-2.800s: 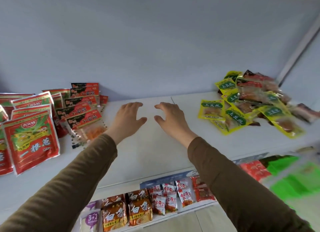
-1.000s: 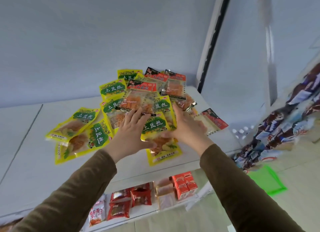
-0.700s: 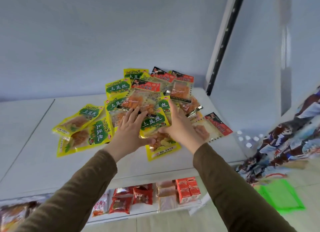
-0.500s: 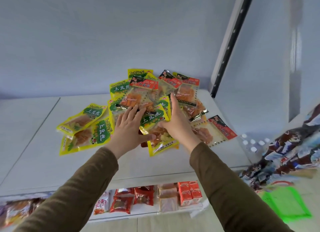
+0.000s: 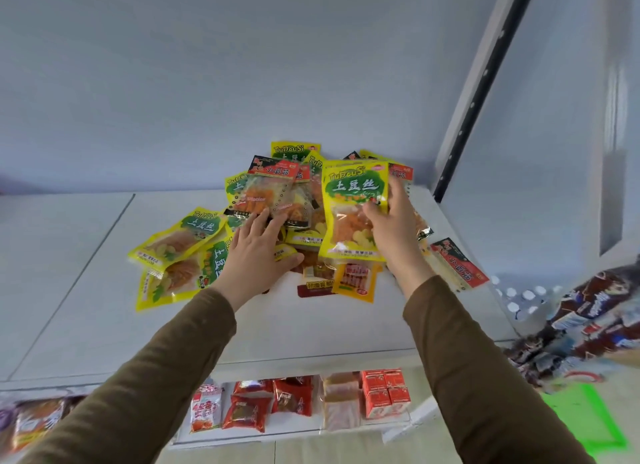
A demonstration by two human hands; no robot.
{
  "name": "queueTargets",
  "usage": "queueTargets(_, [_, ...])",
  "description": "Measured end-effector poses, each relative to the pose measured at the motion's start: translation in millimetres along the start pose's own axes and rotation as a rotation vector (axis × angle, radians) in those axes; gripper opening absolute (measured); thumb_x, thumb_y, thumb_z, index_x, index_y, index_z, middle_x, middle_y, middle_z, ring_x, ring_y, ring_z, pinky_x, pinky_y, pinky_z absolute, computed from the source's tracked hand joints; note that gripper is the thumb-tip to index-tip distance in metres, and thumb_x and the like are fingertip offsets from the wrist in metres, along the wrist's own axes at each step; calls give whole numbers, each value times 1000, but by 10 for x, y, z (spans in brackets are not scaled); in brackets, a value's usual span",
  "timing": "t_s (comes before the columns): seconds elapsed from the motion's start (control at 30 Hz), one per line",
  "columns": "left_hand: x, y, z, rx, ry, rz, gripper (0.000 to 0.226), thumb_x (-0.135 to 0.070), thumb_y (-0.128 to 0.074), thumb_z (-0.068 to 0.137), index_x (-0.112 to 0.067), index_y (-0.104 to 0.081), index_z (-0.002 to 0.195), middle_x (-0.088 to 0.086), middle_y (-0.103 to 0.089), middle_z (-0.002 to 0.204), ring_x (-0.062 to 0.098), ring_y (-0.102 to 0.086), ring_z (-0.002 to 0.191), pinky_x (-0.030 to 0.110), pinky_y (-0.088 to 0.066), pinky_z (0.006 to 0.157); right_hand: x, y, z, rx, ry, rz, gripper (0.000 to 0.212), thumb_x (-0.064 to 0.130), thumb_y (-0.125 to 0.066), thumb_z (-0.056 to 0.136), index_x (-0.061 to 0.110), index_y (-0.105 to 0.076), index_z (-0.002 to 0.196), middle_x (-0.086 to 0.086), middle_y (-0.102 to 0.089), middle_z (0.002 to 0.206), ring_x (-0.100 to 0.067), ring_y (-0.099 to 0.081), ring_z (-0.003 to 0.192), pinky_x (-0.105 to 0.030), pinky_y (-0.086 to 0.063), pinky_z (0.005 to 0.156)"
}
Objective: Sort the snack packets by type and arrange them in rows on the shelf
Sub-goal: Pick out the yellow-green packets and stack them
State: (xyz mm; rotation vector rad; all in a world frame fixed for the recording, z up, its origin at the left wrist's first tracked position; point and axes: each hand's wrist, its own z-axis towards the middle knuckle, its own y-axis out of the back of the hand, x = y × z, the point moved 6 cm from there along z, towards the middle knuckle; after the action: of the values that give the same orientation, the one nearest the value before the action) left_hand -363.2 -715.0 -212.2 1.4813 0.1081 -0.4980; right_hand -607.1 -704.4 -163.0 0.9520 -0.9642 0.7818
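One yellow packet [image 5: 353,207] is gripped upright by the right hand [image 5: 391,231] above the unsorted pile [image 5: 277,200], where the flat, open-fingered left hand [image 5: 256,252] is rested.

glossy plastic snack packets [image 5: 353,207], smooth matt white shelf [image 5: 311,328]

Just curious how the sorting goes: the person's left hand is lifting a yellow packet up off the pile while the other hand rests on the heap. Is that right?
Not quite: it is the right hand that holds the yellow packet up off the pile, as the head view shows. The left hand is the one that rests on the heap of packets on the shelf.
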Motion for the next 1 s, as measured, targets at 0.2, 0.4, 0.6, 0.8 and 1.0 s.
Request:
queueTargets(0.2, [-203, 334, -26, -95, 31, -670, 84, -83, -33, 89, -28, -47, 151, 0, -46, 156, 22, -36, 146, 47, -27, 121, 208, -4, 41, 41, -29, 375, 54, 11, -64, 96, 26, -45, 145, 6, -66, 130, -9, -65, 118, -31, -57, 89])
queueTargets(0.4, [-456, 452, -138, 245, -1, -1282, 63, -55, -75, 87, -40, -48, 141, -4, -70, 132, 22, -70, 117, 43, -60, 92, 536, -560, -159, 164, 78, 377, 61, 2, -61, 96, 21, -39, 150, -1, -53, 148, -17, -50, 138, -49, -43, 113])
queueTargets(0.6, [121, 574, -269, 59, 162, -1324, 60, -14, -80, 84, -25, -53, 136, 5, -76, 118, 28, -75, 105, 44, -62, 81, 606, -1186, -371, 251, -18, 320, 61, 24, -63, 99, 33, -33, 152, 7, -35, 160, -5, -37, 143, -36, -41, 113])
queueTargets(0.8, [1172, 1082, -310, -97, 282, -1147, 44, -5, -77, 83, -14, -66, 125, 13, -76, 114, 28, -75, 96, 39, -63, 78, 654, -1540, -600, 430, -143, 164, 26, 31, -57, 102, 27, -54, 128, 10, -56, 117, -11, -60, 92, -31, -58, 79])
queueTargets(1.0, [2021, 1175, -120, 102, 416, -1107, 26, -7, -65, 89, 0, -73, 113, 16, -77, 106, 19, -76, 76, 27, -63, 72, 575, -1925, -1396, 614, -614, 462, 29, 15, -66, 97, 11, -55, 123, -5, -58, 111, -17, -60, 98, -30, -54, 78])
